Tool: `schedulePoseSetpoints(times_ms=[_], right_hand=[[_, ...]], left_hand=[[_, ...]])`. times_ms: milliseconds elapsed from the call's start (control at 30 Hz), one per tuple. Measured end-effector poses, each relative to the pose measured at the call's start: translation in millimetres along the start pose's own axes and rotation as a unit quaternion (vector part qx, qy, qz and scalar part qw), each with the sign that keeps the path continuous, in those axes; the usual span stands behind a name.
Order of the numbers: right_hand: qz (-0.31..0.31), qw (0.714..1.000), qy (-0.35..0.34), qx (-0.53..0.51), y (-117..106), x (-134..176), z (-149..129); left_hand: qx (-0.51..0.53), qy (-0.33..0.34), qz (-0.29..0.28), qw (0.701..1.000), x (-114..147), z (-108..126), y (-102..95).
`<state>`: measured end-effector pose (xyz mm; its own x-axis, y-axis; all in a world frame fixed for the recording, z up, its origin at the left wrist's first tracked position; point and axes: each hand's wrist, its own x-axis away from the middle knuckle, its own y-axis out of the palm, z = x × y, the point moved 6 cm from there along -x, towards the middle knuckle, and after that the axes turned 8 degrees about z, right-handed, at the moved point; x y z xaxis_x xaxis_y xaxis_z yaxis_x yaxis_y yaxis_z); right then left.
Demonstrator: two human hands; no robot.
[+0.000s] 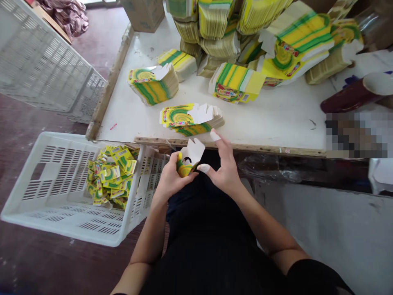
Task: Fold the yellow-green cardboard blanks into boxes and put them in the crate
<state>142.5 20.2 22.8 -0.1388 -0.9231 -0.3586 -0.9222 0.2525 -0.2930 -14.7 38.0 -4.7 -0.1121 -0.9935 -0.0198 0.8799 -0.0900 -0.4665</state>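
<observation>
White surface (273, 123) with a worn wooden near edge, bare along its right front and left front corner, around stacks of yellow-and-green folded cardboard cartons (156, 90). Just off that edge, the left hand (172, 176) curls around a small yellow-and-green cardboard box (185, 169), white flaps raised. Beside it the right hand (226, 170) holds nothing, thumb and forefinger spread; whether its thumb touches the box is unclear. A pixelated patch (356, 135) hides the surface's right end; stacks at its far side are cut off.
</observation>
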Motion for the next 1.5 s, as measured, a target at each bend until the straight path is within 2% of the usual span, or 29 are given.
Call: schedulePoseSetpoints(times_ms=[67, 100, 167, 233, 300, 367, 433, 567, 667, 767, 867, 1033, 1133, 1267, 1333, 1500], right_hand=[[-0.022, 0.987, 0.12, -0.107, 13, 6, 18], [-0.05, 0.968, 0.178, -0.171, 23, 9, 24], [-0.112, 0.912, 0.27, -0.288, 43, 16, 31], [-0.155, 0.867, 0.314, -0.353, 54, 18, 33], [-0.181, 0.852, 0.324, -0.369, 58, 17, 33], [-0.178, 0.859, 0.318, -0.359, 55, 16, 37], [-0.162, 0.882, 0.289, -0.335, 50, 16, 39], [-0.163, 0.957, 0.136, -0.199, 40, 17, 30], [-0.154, 0.982, 0.039, -0.101, 38, 15, 22], [-0.119, 0.99, 0.007, -0.081, 33, 9, 21], [-0.107, 0.992, -0.004, -0.068, 29, 3, 24], [-0.228, 0.973, -0.016, 0.004, 40, 8, 26], [-0.269, 0.962, -0.026, 0.034, 38, 5, 26], [-0.321, 0.945, -0.055, 0.014, 30, -4, 22], [-0.313, 0.949, -0.04, 0.005, 28, -7, 23], [-0.229, 0.972, 0.047, -0.017, 34, -1, 34]], left_hand=[[-0.01, 0.032, 0.035, 0.999, 4, 2, 3.1], [-0.016, 0.052, 0.049, 0.997, 6, 3, 4.2], [-0.031, 0.108, 0.077, 0.991, 9, 8, 5.0], [-0.036, 0.175, 0.092, 0.98, 11, 14, 6.2], [-0.035, 0.223, 0.086, 0.97, 13, 18, 8.3], [-0.036, 0.223, 0.067, 0.972, 11, 17, 9.6], [-0.04, 0.18, 0.05, 0.982, 7, 12, 9.3], [-0.046, 0.08, 0.005, 0.996, 0, -4, 12.4], [-0.027, 0.073, 0.036, 0.996, -1, -9, 13.0], [-0.027, 0.08, 0.098, 0.992, 1, -11, 8.1], [-0.073, 0.061, 0.116, 0.989, 3, -12, 1.6], [-0.136, 0.044, 0.084, 0.986, 7, -13, -6.9], [-0.132, 0.05, 0.051, 0.989, 7, -13, -9.1], [-0.125, 0.073, -0.004, 0.989, 4, -8, -7.0], [-0.155, 0.071, -0.009, 0.985, 2, -4, -5.5], [-0.228, 0.051, -0.004, 0.972, 1, -2, -3.2]])
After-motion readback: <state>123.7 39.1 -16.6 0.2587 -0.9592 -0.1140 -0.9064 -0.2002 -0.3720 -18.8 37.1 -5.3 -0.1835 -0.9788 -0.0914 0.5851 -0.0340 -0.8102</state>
